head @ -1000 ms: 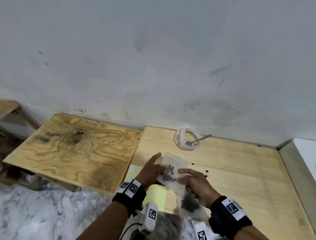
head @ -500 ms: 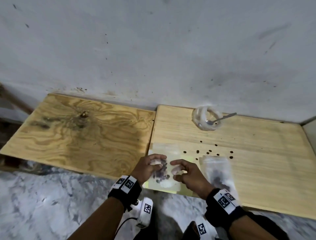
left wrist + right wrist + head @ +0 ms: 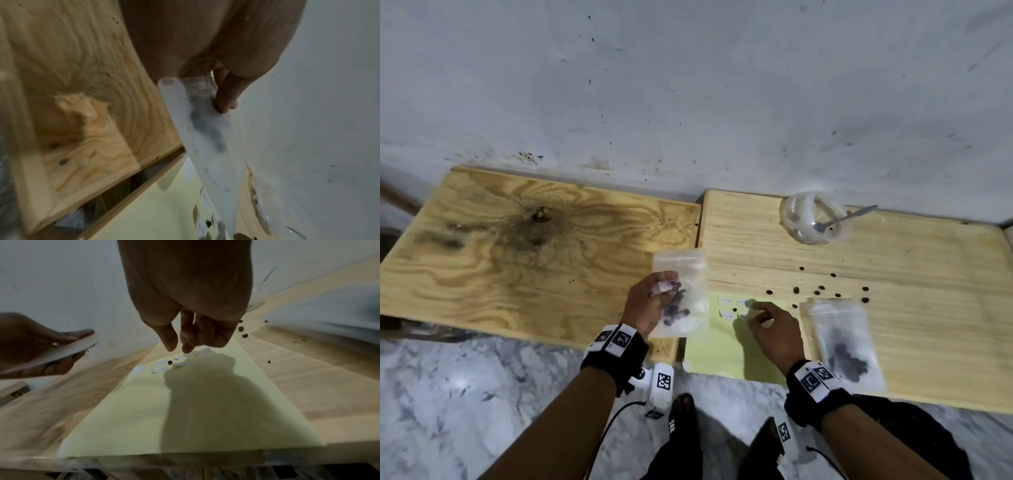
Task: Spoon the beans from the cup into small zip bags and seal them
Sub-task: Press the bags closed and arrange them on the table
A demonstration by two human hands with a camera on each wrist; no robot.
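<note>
My left hand (image 3: 654, 301) pinches a small clear zip bag (image 3: 683, 291) with dark beans in it, thumb on its front (image 3: 225, 99), above the gap between the two wooden tables. My right hand (image 3: 760, 317) hovers over a pale yellow sheet (image 3: 715, 346), its fingertips (image 3: 186, 348) just above small white labels (image 3: 180, 364); it holds nothing I can see. A second bag with beans (image 3: 842, 342) lies flat on the right table. The clear cup (image 3: 813, 217) with the spoon (image 3: 849, 217) in it stands at the back by the wall.
Several loose beans (image 3: 822, 289) lie scattered on the right table between cup and bags. The left plywood table (image 3: 517, 253) is bare and stained. A grey wall runs behind both tables. Marble floor and my feet show below.
My right hand let go of the bag and moved right, down onto the yellow sheet with the labels. The left hand keeps the bag and has shifted it slightly left.
</note>
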